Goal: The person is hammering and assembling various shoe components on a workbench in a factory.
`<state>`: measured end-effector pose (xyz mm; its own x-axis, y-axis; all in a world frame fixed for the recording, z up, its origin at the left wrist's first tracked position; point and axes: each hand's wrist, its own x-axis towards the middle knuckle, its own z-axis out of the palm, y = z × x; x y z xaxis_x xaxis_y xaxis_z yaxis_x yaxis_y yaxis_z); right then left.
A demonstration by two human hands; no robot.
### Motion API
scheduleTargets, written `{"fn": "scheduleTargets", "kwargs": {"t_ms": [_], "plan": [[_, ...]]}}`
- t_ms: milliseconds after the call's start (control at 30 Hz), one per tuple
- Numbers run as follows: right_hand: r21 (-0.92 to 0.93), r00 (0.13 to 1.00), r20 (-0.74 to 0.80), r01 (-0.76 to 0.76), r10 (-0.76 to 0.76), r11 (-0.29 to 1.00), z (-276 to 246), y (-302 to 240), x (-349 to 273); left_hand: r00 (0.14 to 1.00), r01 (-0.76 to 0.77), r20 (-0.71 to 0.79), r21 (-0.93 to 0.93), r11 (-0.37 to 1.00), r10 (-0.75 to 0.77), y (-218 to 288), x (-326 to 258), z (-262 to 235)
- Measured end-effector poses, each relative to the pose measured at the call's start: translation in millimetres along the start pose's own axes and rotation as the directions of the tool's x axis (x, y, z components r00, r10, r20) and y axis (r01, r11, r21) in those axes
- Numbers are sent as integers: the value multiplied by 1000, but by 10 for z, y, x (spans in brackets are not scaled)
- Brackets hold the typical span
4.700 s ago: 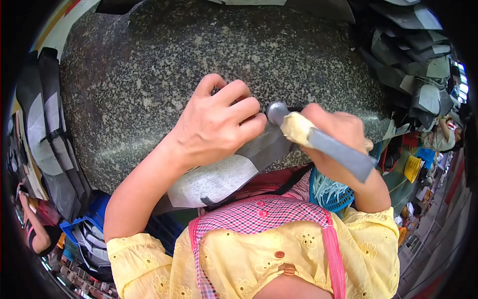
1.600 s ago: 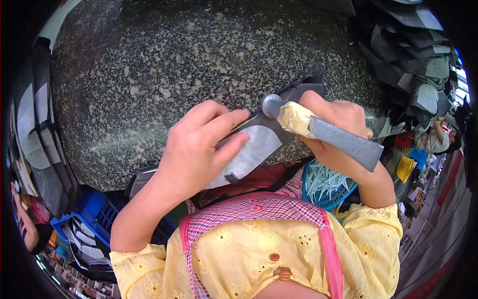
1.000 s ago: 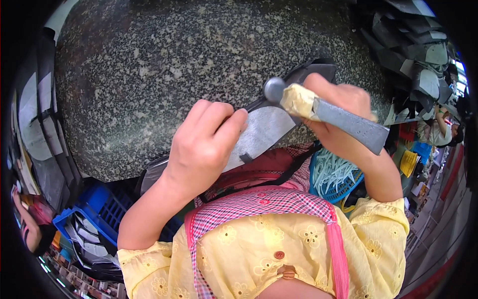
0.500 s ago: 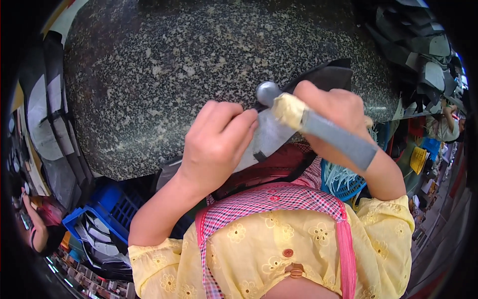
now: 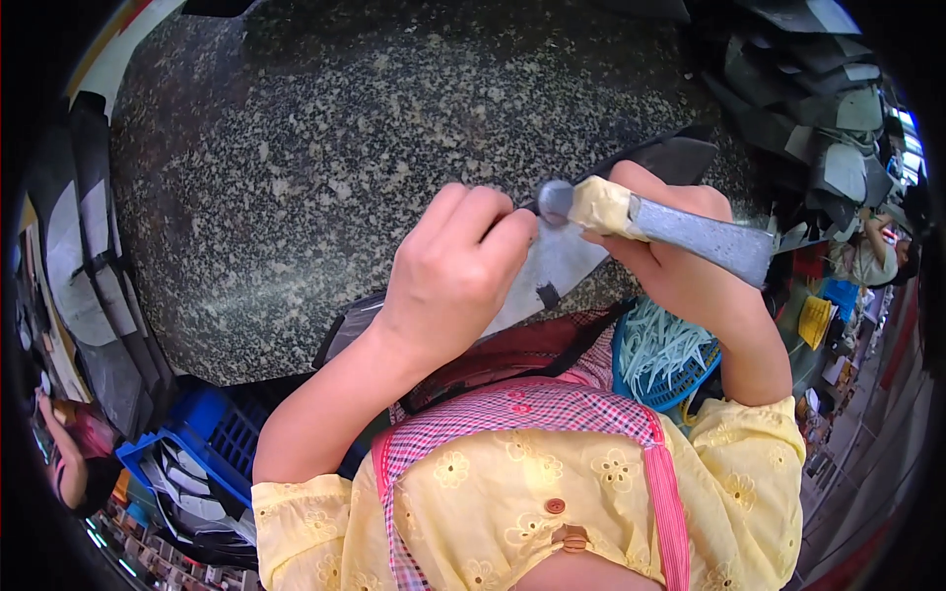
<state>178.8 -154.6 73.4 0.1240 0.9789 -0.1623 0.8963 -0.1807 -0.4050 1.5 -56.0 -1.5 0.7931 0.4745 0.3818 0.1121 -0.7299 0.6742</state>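
My left hand (image 5: 455,266) is closed, its fingers pinching the upper edge of a black-and-grey leather-like piece (image 5: 560,264) that lies along the near edge of the stone slab (image 5: 325,187). A hammer (image 5: 702,239) is in my closed right hand (image 5: 680,279). Its metal head has a round face just beside my left fingertips, a flat wedge end pointing right, and cream wrapping round the middle. The handle is mostly hidden by my fist. Beyond my right hand, the piece's black end shows on the slab.
Stacked dark and grey pieces (image 5: 99,256) hang at the slab's left side; more (image 5: 838,128) pile up at the far right. A blue crate (image 5: 212,424) with cut pieces stands lower left. Pale strips (image 5: 662,345) fill a blue basket by my right forearm. Other people work at both sides.
Both hands and the piece have shifted a little to the right. The hammer head has swung from slanting down to the right to lying more nearly level.
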Motion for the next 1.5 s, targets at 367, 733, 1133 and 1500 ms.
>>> {"fn": "scheduleTargets", "kwargs": {"t_ms": [367,733,1133,1500], "plan": [[-118,981,-50,181,-187,976,-4,5,52,990,-128,82,194,973,113,-8,-140,-139],[-60,930,-153,329,-334,943,115,-167,42,992,-115,89,357,927,89,52,-298,-296],[-135,963,-2,266,-269,954,206,-378,19,998,-55,21,195,979,52,-105,-457,-333],[-109,964,116,253,-240,961,223,-511,44,996,-53,79,52,997,49,-99,-555,-441]]}}
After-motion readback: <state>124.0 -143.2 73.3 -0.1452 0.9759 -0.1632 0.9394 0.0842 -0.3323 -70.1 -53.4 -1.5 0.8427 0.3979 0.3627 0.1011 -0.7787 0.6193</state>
